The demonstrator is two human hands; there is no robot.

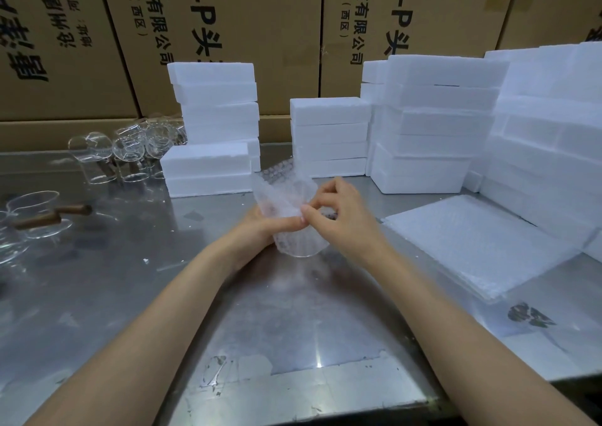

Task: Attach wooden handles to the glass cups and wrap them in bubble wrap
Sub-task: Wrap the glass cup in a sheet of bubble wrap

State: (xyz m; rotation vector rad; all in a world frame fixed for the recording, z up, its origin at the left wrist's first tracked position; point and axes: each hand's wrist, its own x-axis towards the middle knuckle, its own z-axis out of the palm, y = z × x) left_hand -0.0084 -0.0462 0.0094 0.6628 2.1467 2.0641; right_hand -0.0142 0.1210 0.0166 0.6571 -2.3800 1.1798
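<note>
while the right hand (342, 212) pinches a flap of bubble wrap (286, 197) between thumb and forefinger, remaining fingers curled, the left hand (260, 227) grips the bundle from below and the side, thumb laid across its front; its other fingers hidden behind the wrap.

item in hand: glass cup (298, 246), mostly sheathed in the wrap, clear base rim showing at the lower end; held just above the steel table (293, 311), centre of view. whether a handle is fitted on this cup cannot be told through the wrap.

step, as judged: wrapping stage, sheet already round the body, loose upper end not yet closed.

next move, as judged: fold or tuck the pinched flap over the mouth while the left hand keeps the cup from turning; light pressure only, glass beneath.

near surroundings:
- spare bubble wrap sheets (482, 240), flat stack, to the right.
- cups with wooden handles (42, 215), lying at the left edge, unwrapped.
- bare glass cups (130, 147), clustered at back left, handles not clear.

further out:
- white foam boxes (433, 122), several stacks across the rear and right.
- printed cardboard cartons (260, 28), forming the wall behind.
</note>
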